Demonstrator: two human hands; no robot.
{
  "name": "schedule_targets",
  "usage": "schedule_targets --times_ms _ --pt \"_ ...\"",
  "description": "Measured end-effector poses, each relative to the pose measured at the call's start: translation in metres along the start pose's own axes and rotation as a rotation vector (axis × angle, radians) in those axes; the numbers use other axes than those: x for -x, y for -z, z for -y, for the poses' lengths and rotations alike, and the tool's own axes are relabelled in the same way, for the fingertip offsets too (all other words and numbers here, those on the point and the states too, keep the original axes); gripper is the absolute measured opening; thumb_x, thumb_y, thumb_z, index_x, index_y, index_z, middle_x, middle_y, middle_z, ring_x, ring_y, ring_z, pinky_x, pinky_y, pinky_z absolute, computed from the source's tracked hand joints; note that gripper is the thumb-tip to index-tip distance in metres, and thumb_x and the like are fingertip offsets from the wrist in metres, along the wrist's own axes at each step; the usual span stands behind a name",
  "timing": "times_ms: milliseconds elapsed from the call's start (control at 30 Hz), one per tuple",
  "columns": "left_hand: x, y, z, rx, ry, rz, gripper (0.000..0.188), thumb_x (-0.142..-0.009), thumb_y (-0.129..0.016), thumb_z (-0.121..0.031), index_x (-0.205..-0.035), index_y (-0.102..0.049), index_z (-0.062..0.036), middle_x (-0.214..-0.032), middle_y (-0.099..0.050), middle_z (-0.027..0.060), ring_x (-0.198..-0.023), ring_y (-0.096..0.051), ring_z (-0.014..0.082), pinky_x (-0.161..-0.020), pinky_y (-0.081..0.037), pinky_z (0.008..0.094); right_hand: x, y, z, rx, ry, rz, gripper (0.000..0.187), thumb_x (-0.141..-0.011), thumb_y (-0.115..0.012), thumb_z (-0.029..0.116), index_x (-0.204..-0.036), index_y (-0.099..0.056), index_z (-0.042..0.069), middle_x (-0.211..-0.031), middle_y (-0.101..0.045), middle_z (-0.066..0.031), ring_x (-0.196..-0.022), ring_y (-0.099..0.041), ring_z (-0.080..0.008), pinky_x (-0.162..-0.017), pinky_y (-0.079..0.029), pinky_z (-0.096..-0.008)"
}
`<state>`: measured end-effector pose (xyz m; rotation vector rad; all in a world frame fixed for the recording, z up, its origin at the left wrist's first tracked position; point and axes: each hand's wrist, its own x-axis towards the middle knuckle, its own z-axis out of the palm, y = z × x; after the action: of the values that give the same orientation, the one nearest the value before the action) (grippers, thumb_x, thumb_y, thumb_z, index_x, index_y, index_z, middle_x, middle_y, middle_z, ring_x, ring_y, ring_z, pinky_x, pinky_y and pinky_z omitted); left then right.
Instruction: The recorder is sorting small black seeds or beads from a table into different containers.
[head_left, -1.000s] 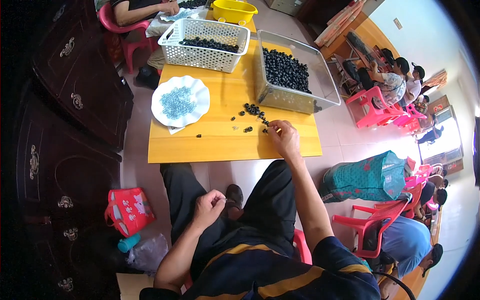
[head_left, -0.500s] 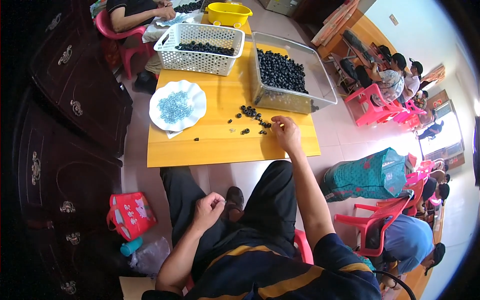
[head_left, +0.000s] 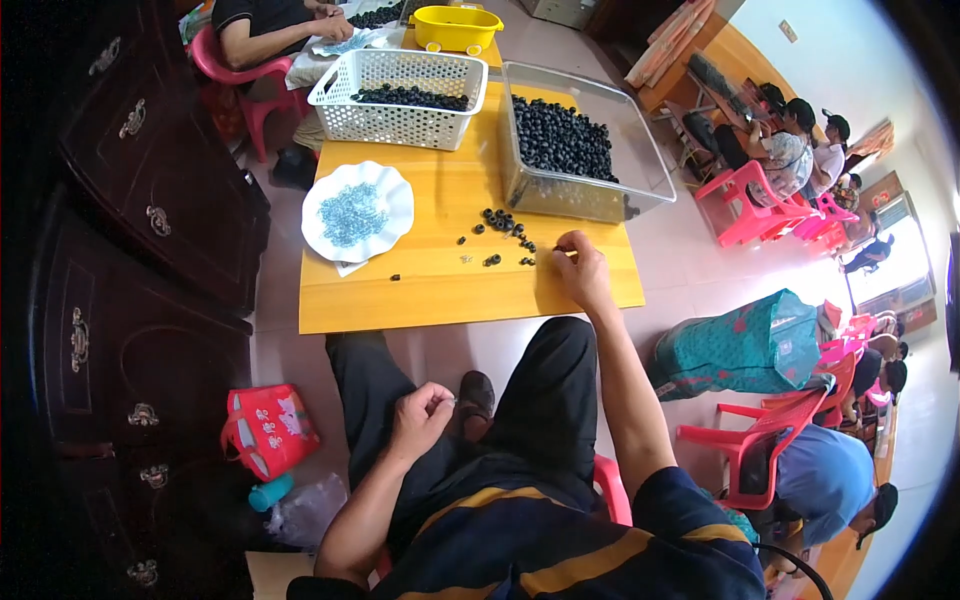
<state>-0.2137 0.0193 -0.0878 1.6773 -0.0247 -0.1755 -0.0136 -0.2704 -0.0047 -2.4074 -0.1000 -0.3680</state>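
Observation:
My right hand (head_left: 583,273) is over the table's front right part, thumb and fingers pinched on a small black ring-like part (head_left: 559,250). Just left of it, several loose black parts (head_left: 497,220) lie scattered on the yellow wooden table (head_left: 430,300). My left hand (head_left: 422,418) rests above my thigh, below the table edge. Its thumb and forefinger are pressed together around something tiny and pale that I cannot make out. A white scalloped plate (head_left: 318,239) holds many small clear-blue pieces (head_left: 352,214).
Behind stand a white perforated basket (head_left: 395,126) and a clear plastic bin (head_left: 570,205), both with black parts. A yellow tub (head_left: 455,30) is farther back, near another person's hands (head_left: 335,25). A teal bag (head_left: 735,345) stands right, a red bag (head_left: 268,432) left.
My right hand has drawn slightly right, away from the loose parts, with a small black part now between its fingertips. My left hand stays pinched in nearly the same place.

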Motion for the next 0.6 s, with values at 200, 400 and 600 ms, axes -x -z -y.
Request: schedule_targets --times_ms 200,400,600 --pt "-0.003 -0.005 -0.033 0.004 -0.069 -0.004 0.004 -0.086 -0.064 -0.004 -0.089 -0.064 -0.0005 -0.069 -0.063 0.0042 -0.062 -0.060 0.0094 -0.058 -0.049 0.0250 0.066 0.012 -0.004 -0.538 -0.111 0.125 0.013 -0.093 -0.064 0.005 -0.104 -0.058 0.001 -0.093 -0.066 -0.0020 -0.086 -0.061 -0.0087 -0.080 -0.049 -0.0234" --pt "-0.021 -0.019 -0.085 -0.146 -0.276 0.036 0.005 -0.085 -0.064 -0.003 -0.089 -0.062 -0.0006 -0.075 -0.065 0.0105 -0.062 -0.063 0.0171 -0.057 -0.049 0.0279 0.143 0.008 0.023 -0.922 -0.261 0.336 0.017 -0.097 -0.062 0.011 -0.111 -0.063 0.003 -0.095 -0.064 -0.0013 -0.086 -0.062 -0.0098 -0.080 -0.051 -0.0255" --pt "-0.026 -0.036 -0.110 -0.206 -0.377 0.066 0.007 -0.084 -0.064 -0.003 -0.091 -0.061 -0.0011 -0.078 -0.064 0.0116 -0.064 -0.064 0.0209 -0.057 -0.050 0.0312 0.172 0.009 0.035 -1.157 -0.344 0.479 0.017 -0.097 -0.060 0.012 -0.112 -0.062 0.003 -0.095 -0.063 -0.0018 -0.085 -0.060 -0.0105 -0.080 -0.050 -0.0248"
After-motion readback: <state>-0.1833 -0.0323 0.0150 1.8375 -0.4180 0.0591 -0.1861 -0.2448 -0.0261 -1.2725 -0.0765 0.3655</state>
